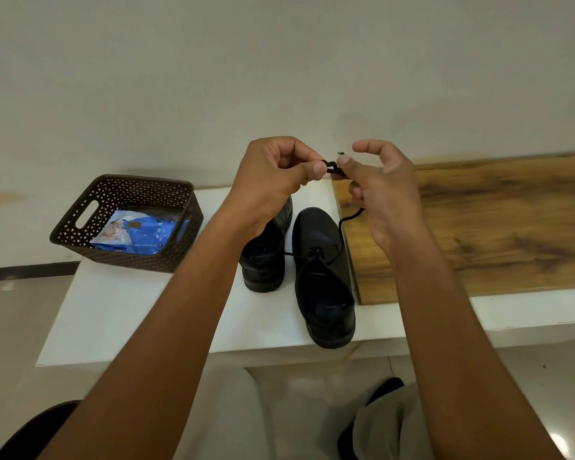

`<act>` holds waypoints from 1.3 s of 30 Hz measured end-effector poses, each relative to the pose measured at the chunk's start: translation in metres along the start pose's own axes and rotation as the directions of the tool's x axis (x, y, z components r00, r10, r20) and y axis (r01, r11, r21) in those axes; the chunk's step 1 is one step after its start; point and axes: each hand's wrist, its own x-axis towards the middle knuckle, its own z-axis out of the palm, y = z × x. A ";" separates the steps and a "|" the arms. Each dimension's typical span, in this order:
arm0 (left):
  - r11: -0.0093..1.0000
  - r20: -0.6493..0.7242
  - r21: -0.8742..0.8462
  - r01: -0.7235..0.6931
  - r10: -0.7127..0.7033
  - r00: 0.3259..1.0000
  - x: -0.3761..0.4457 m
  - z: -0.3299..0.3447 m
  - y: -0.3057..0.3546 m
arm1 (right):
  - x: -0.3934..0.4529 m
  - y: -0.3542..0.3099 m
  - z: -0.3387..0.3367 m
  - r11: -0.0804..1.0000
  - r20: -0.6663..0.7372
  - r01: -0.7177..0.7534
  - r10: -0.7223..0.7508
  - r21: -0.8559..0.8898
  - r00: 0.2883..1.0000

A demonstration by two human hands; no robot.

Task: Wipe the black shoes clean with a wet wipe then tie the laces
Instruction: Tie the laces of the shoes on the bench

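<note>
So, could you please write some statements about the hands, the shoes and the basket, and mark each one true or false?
1. Both hands, left hand and right hand, pinch the black lace. True.
2. The wipes pack lies on the wooden board. False: it lies inside the brown basket.
3. The right shoe stands beside the board's edge. True.
4. The left shoe stands inside the basket. False: it stands on the white table.

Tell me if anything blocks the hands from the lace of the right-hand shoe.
Nothing visible does: the left hand and right hand already pinch the lace, raised above the shoe.
</note>
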 end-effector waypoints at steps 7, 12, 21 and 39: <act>1.000 -0.058 0.003 0.013 -0.013 0.998 0.004 -0.004 -0.006 | 0.001 0.004 -0.006 0.996 0.224 -0.019 0.038 -0.087 0.974; 0.999 -0.089 0.020 0.027 -0.026 0.996 0.008 -0.002 -0.017 | 0.005 0.010 -0.018 0.973 0.365 0.025 0.063 -0.231 0.929; 0.992 -0.132 0.084 0.091 -0.079 0.988 0.012 0.012 -0.046 | -0.006 0.025 -0.025 0.976 0.317 0.017 0.053 -0.215 0.947; 0.906 -0.378 0.409 0.110 0.058 0.924 0.032 -0.019 -0.077 | -0.032 0.023 -0.082 0.778 0.183 -0.075 0.238 -0.623 0.954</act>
